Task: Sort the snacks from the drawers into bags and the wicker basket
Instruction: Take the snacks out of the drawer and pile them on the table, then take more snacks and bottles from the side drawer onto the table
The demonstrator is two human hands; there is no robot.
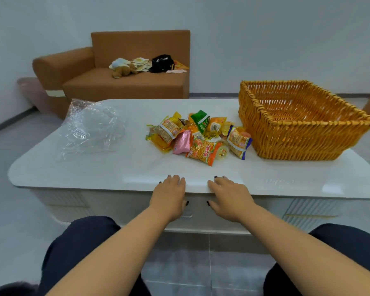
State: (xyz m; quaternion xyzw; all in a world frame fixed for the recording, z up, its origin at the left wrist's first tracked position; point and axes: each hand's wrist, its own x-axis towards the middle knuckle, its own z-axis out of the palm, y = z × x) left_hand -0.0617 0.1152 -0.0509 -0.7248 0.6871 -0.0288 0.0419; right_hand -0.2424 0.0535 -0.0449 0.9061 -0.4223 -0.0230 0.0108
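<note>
A heap of snack packets (198, 136) in yellow, orange, green and pink lies at the middle of the white table (115, 169). An empty orange wicker basket (303, 133) stands to the right of the heap. Crumpled clear plastic bags (90, 129) lie at the table's left. My left hand (169, 197) and my right hand (229, 197) rest side by side on the near table edge, fingers flat on top, thumbs hanging over the drawer front (197, 212). Neither hand holds anything.
A brown sofa (120, 82) stands behind the table with a black bag (161, 63), a soft toy and papers on its seat. Ribbed drawer fronts (308, 212) show under the tabletop. My knees flank the tiled floor below.
</note>
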